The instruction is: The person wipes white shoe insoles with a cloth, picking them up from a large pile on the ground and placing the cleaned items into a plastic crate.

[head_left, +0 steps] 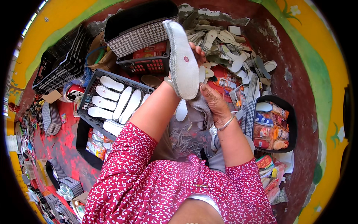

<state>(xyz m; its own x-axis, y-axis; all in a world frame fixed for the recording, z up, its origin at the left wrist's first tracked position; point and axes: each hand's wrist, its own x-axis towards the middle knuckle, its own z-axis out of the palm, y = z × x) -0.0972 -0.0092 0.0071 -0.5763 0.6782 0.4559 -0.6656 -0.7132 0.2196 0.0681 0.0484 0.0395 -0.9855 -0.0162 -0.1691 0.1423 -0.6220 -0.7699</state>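
Note:
A white shoe insole (183, 63) with a stitched edge and a small round red mark is held up before me, its toe end pointing up and away. My left hand (198, 53) grips it from behind; only some fingertips show past its right edge, the rest is hidden. Against the insole's heel end lies the thumb of my right hand (215, 101), whose other fingers are mostly hidden. A bangle (225, 124) circles my right wrist. Below the hands, a grey cloth (201, 112) lies over my lap, with a smaller white insole (181, 111) beside it.
At the left, a dark crate (82, 108) holds rows of white insoles (123, 101). Loose insoles (223, 41) lie heaped at the far right. A houndstooth basket (249, 115) of packaged goods stands right. Another houndstooth bin (143, 43) and stacked black crates (59, 61) stand behind.

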